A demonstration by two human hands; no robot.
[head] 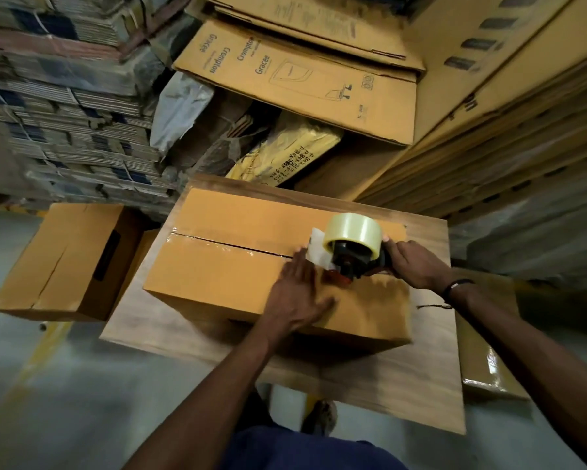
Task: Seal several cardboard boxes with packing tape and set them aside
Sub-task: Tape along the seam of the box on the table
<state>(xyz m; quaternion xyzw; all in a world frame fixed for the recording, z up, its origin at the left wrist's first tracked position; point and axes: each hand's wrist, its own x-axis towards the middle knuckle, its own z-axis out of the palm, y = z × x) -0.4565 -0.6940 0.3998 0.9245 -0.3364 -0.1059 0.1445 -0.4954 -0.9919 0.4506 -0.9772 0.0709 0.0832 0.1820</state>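
Note:
A brown cardboard box [238, 262] lies on a wooden table [380, 374], flaps closed, with clear tape along the left part of its centre seam. A tape dispenser [353, 245] with a clear roll sits on the seam toward the right end. My right hand [411, 262] grips its handle. My left hand [299, 293] lies flat on the box top just left of the dispenser, fingers spread, pressing the near flap next to the loose tape end.
Another brown box [68, 259] rests on the floor left of the table. A taped box [489, 361] sits low at the right. Stacks of flattened cartons [295, 72] and bundled cardboard [65, 106] stand behind. My foot [319, 418] shows under the table's near edge.

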